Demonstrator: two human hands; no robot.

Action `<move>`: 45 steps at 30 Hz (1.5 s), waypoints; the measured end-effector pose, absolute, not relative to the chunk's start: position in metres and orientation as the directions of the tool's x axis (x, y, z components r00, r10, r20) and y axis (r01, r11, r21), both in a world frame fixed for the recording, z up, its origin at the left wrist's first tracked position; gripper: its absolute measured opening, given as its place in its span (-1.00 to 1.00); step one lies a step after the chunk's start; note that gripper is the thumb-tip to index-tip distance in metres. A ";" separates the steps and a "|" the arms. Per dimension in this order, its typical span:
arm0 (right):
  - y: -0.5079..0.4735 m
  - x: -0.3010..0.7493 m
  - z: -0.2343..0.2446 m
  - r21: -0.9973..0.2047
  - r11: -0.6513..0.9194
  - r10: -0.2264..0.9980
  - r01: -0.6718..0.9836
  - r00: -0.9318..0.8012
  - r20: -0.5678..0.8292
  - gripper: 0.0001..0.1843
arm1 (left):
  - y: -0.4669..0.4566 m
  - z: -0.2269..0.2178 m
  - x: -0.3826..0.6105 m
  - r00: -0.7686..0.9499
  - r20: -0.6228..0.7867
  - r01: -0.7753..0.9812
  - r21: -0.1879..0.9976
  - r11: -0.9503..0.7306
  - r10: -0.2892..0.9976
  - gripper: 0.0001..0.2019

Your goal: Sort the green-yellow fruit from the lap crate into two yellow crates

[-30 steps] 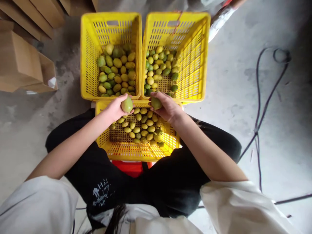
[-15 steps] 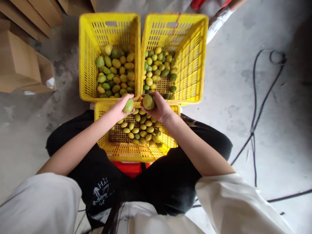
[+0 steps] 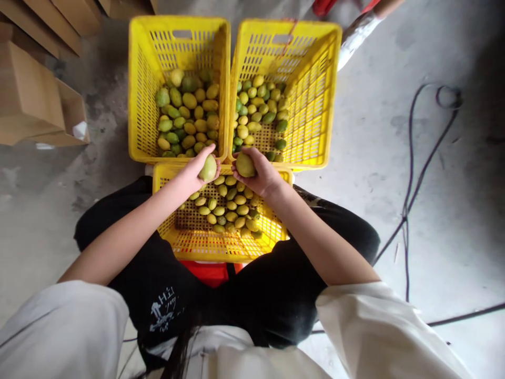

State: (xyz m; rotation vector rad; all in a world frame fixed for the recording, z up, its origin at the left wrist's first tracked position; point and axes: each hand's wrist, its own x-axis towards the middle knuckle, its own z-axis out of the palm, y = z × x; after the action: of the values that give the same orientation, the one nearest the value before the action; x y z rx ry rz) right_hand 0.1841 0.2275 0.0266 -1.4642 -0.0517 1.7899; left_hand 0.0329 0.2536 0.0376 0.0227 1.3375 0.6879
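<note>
My left hand (image 3: 195, 171) is closed around a yellow-green fruit (image 3: 208, 168) at the far rim of the near yellow crate (image 3: 221, 247), which sits between my knees and holds several small green-yellow fruits. My right hand (image 3: 258, 173) grips another yellowish fruit (image 3: 245, 165) close beside it. Both hands hover where the near crate meets the two far crates. The far left crate (image 3: 138, 105) holds several larger fruits; the far right crate (image 3: 319, 105) holds several smaller ones.
Cardboard boxes (image 3: 35, 100) stand at the left on the concrete floor. A black cable (image 3: 414, 179) snakes over the floor at the right. Another person's sleeve (image 3: 357, 29) shows beyond the far right crate. A red object (image 3: 209, 271) lies under the near crate.
Both hands have drawn closer together at the crate rims. The fruit in my right hand has been turned, showing a yellower side; the left fruit has shifted slightly to the right.
</note>
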 end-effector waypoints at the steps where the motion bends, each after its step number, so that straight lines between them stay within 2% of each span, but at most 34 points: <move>1: 0.228 0.185 0.026 -0.486 -0.681 0.586 -0.547 -0.009 -0.810 -0.81 | 0.253 0.038 0.034 0.065 -0.876 -0.443 0.403 0.801 0.478 -0.87; 8: 0.231 0.185 0.034 -0.468 -0.693 0.556 -0.549 0.006 -0.831 -0.75 | 0.252 0.040 0.036 0.041 -0.859 -0.409 0.452 0.793 0.511 -0.91; 14: 0.228 0.182 0.039 -0.550 -0.630 0.647 -0.548 0.021 -0.763 -0.92 | 0.250 0.026 0.032 0.079 -0.857 -0.402 0.441 0.803 0.510 -0.90; 16: 0.228 0.181 0.043 -0.538 -0.629 0.636 -0.561 0.027 -0.771 -0.89 | 0.250 0.023 0.031 0.098 -0.858 -0.417 0.425 0.803 0.505 -0.87; 21: 0.232 0.183 0.055 -0.425 -0.690 0.531 -0.585 -0.011 -0.847 -0.69 | 0.252 0.026 0.032 0.131 -0.868 -0.476 0.369 0.798 0.480 -0.86; 24: 0.234 0.185 0.052 -0.437 -0.724 0.522 -0.534 -0.011 -0.853 -0.62 | 0.253 0.032 0.034 0.114 -0.867 -0.467 0.384 0.797 0.484 -0.89; 33: 0.230 0.187 0.032 -0.548 -0.647 0.663 -0.530 -0.035 -0.748 -0.84 | 0.250 0.036 0.033 0.002 -0.850 -0.409 0.480 0.776 0.527 -0.84; 37: 0.228 0.184 0.047 -0.545 -0.646 0.653 -0.535 -0.018 -0.757 -0.92 | 0.250 0.033 0.032 0.032 -0.867 -0.405 0.443 0.800 0.497 -0.92; 42: 0.230 0.186 0.050 -0.457 -0.694 0.575 -0.557 -0.045 -0.817 -0.69 | 0.253 0.034 0.033 0.046 -0.893 -0.442 0.384 0.810 0.448 -0.89; 45: 0.231 0.189 0.038 -0.474 -0.673 0.588 -0.568 -0.022 -0.809 -0.74 | 0.255 0.036 0.034 0.051 -0.895 -0.460 0.373 0.806 0.443 -0.90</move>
State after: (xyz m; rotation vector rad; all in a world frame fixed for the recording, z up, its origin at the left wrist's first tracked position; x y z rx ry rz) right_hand 0.1894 0.2313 0.0379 -1.4403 -0.0222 1.8052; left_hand 0.0341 0.2545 0.0364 -0.0150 1.3555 0.6867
